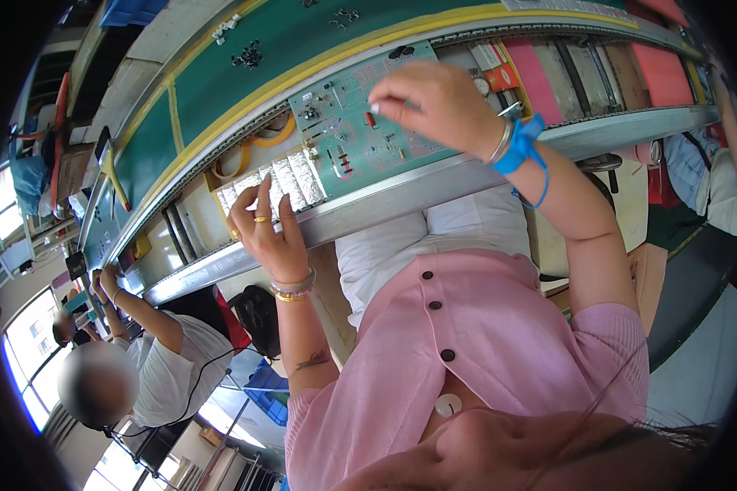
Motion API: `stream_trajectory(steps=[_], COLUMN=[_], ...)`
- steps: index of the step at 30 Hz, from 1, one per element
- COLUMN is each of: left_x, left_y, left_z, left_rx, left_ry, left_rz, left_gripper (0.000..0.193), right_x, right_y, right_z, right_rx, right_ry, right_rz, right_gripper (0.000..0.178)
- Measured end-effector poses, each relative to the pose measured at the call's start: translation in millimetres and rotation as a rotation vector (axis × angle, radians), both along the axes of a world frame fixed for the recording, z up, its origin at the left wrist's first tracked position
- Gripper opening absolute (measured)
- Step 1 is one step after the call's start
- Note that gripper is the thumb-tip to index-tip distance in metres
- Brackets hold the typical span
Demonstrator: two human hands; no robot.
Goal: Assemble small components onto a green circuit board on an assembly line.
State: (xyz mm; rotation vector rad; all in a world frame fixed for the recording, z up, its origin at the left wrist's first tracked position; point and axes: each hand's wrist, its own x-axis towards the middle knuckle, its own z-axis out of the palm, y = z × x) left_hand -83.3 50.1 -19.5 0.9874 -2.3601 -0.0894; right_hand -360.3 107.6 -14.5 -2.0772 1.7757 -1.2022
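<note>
A green circuit board (356, 155) with small components lies on the conveyor track in front of me. Above it is my right hand (442, 102), its fingers drawn together. A small white spot shows at the fingertips; whether it is a part or a nail I cannot tell. A red component (369, 119) stands on the board just below that hand. My left hand (272, 237) is at the track's near rail, fingers apart, over silvery foil-like strips (299, 182) beside the board's left edge. It holds nothing that I can see.
The metal rail (377, 195) runs along my side. Beyond the track, a green work surface (303, 41) carries black components (247, 56) and white ones (224, 29). Yellow tape rolls (236, 159) lie left of the board. Another person (172, 360) works farther left.
</note>
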Motion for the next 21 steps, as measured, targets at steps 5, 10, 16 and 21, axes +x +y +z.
stream_trajectory(steps=[5, 10, 16, 21], left_x=[15.0, 12.3, 12.6, 12.9], left_y=[-3.5, -2.8, -6.4, -9.0], left_z=[-24.2, -24.5, -23.9, -21.0], left_rx=[-0.015, -0.046, -0.045, -0.035], left_ry=[0.267, 0.301, 0.178, 0.163], left_rz=[0.160, 0.183, 0.119, 0.124], left_gripper=[0.036, 0.032, 0.019, 0.016], right_x=[97.5, 135.7, 89.8, 20.6], right_y=[21.1, 21.8, 54.9, 102.5], right_z=[-17.7, -24.6, -26.1, -9.3], right_rx=[0.027, 0.089, 0.190, 0.356], right_ry=[0.219, 0.386, 0.292, 0.334], right_rz=[0.310, 0.192, 0.050, -0.158], right_gripper=[0.051, 0.069, 0.061, 0.051])
